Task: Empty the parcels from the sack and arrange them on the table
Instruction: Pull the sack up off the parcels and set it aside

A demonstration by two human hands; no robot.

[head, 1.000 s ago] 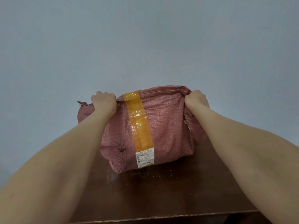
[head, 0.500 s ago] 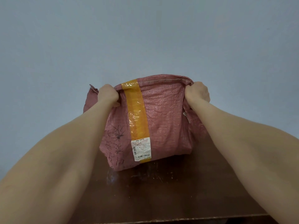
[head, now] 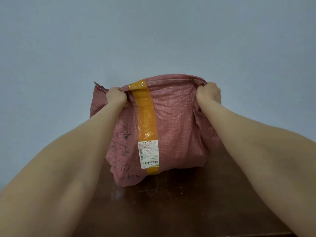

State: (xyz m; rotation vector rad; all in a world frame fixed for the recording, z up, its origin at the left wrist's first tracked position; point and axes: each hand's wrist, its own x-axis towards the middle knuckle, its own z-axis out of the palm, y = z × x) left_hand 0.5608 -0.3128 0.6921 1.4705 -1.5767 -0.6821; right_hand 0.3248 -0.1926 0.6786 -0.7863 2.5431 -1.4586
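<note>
hands: left hand [head: 117, 97] and right hand [head: 209, 94] grip the sack [head: 172, 127] top edge | sack hangs between them, apparently touching counter [head: 171, 211] | risk: parcels spill off counter if upended fast

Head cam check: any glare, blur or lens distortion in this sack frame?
Head view: flat, dim light, with a soft shadow under the sack on the table; glare patches on the orange tape; wide-angle stretch swells the forearms toward the edges; print on the label is too soft to read.
</note>
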